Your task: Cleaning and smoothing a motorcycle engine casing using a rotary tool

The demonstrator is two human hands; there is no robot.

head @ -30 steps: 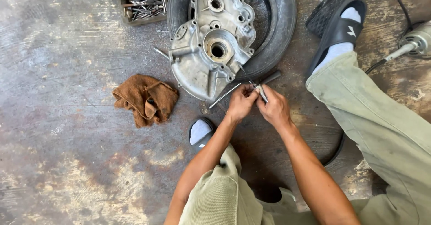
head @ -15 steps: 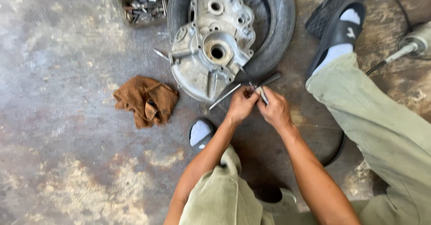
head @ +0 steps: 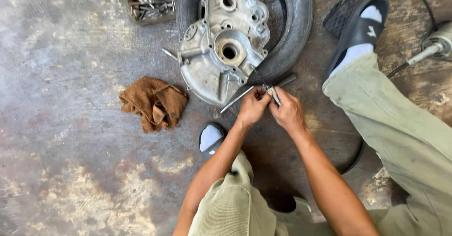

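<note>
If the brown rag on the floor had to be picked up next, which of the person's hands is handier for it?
Probably the left hand. The brown rag lies on its side of the floor, while the right hand would have to cross over the left. Both hands are pinching a small metal tool.

A single head-worn view looks almost straight down at a stained concrete floor (head: 66,170) from close, seated height. The left hand (head: 252,108) and right hand (head: 288,113) sit just right of frame centre, forearms entering from the bottom edge, an engine casing (head: 221,43) on a tyre (head: 294,24) at upper centre.
</note>
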